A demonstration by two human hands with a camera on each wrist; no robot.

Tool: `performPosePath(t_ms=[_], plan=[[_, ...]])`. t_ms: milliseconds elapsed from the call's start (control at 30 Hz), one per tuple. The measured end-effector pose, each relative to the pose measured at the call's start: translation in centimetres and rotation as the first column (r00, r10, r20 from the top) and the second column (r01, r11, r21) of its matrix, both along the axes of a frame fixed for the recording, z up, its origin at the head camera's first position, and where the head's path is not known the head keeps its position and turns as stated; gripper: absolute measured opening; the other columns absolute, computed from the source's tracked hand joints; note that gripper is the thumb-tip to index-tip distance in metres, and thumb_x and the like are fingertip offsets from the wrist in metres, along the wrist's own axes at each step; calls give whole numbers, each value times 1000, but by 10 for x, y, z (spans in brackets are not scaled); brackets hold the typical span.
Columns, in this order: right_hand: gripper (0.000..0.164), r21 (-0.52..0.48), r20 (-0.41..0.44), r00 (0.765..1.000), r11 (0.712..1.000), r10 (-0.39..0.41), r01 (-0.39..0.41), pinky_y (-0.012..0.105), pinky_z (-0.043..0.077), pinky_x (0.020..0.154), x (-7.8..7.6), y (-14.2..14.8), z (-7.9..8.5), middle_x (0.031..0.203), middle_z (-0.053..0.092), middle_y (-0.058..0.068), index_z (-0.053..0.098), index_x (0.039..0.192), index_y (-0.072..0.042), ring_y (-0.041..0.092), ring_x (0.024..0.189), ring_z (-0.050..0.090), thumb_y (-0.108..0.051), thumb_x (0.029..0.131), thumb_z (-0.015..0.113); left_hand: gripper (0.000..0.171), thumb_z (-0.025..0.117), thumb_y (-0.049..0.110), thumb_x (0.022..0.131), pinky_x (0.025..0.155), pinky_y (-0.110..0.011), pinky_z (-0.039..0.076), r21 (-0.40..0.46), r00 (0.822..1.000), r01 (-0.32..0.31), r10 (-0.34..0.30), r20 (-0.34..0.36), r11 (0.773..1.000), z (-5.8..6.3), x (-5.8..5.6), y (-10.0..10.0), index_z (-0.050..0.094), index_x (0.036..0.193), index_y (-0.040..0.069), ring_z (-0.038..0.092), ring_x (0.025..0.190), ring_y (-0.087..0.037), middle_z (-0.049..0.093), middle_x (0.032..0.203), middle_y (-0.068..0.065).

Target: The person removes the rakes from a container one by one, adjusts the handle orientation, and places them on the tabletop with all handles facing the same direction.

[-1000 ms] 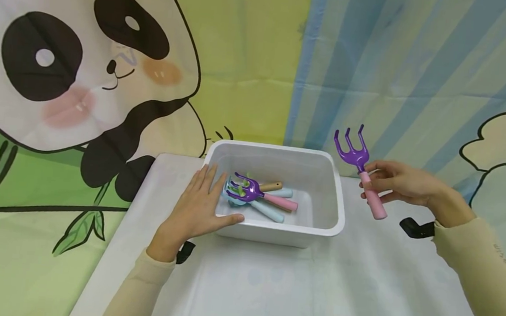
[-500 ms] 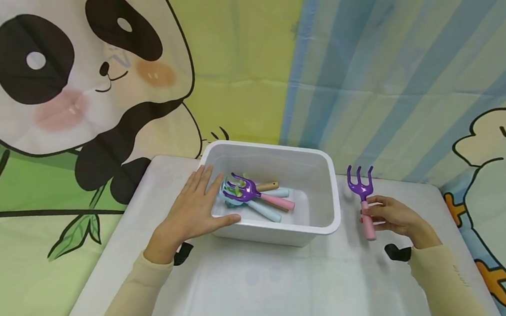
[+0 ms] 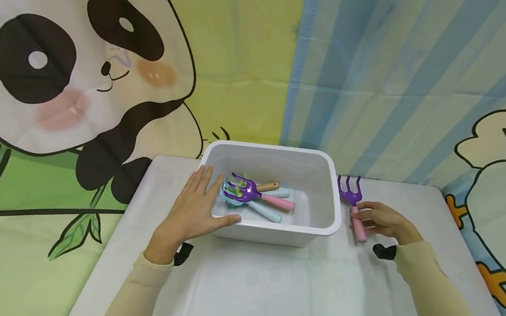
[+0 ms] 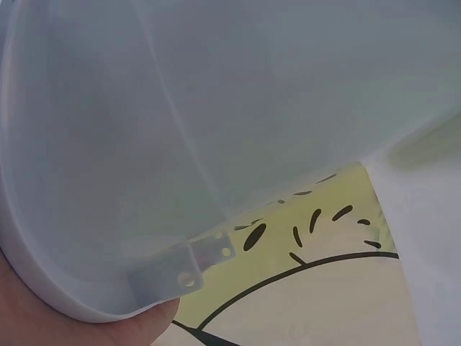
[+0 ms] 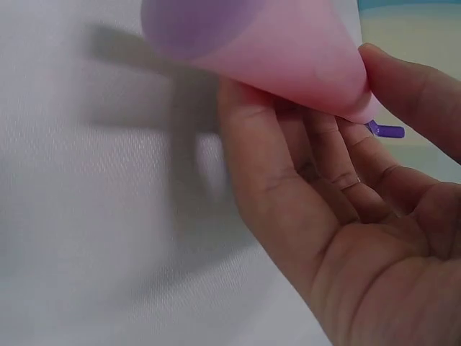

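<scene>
Hands are well apart here: the left hand (image 3: 191,210) rests on the left end of the white tub (image 3: 264,235), fingers straight and spread, thumb along the front rim. Right hand (image 3: 384,221) pinches the pink handle (image 3: 359,231) of a purple fork (image 3: 353,200) just right of the tub; can't tell if it's touching the white table (image 3: 264,289). Inside the tub there's another purple-and-pink fork (image 3: 248,194) lying over some pale blue handles (image 3: 265,211) and a wooden one (image 3: 268,186).
</scene>
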State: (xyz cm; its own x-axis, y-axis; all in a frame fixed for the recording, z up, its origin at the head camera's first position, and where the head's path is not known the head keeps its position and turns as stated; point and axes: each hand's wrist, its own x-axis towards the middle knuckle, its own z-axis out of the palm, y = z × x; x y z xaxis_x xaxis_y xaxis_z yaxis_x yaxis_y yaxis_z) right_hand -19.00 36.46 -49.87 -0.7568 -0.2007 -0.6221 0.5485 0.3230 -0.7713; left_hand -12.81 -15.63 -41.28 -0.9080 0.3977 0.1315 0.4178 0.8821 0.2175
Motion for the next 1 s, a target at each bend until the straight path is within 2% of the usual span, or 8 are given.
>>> performPosePath(t_ms=[267, 467, 733, 1000], plan=[[53, 0, 25, 1000, 1000, -8, 8, 40, 58, 80, -6, -3, -6, 107, 63, 15, 30, 143, 5, 27, 92, 66, -15, 102, 58, 117, 40, 91, 78, 121, -41, -4, -3, 1000, 3, -3, -4, 1000, 1, 1, 1, 26, 159, 7, -3, 152, -34, 9, 165, -20], [51, -8, 20, 1000, 1000, 20, -19, 39, 58, 78, -7, -4, -5, 106, 63, 15, 30, 142, 8, 25, 89, 64, -13, 103, 54, 117, 41, 91, 78, 121, -42, -3, -5, 1000, 2, -2, -8, 1000, 3, 2, 2, 27, 158, 7, -2, 152, -34, 10, 164, -20], [54, 95, -21, 998, 994, 62, -59, 38, 57, 78, -6, -6, -1, 109, 57, 16, 33, 141, 7, 26, 90, 58, -18, 102, 59, 117, 40, 91, 78, 121, -43, -2, -5, 1000, -2, 2, -8, 1000, 4, 2, 3, 28, 158, 7, -1, 151, -35, 11, 164, -21], [54, 155, -47, 993, 983, 111, -102, 40, 57, 81, -6, -8, 5, 112, 57, 18, 35, 140, 10, 29, 93, 58, -17, 101, 61, 116, 41, 91, 78, 121, -44, -1, -2, 1000, -8, 8, -4, 1000, 3, 3, 2, 29, 158, 7, -1, 151, -35, 10, 164, -21]])
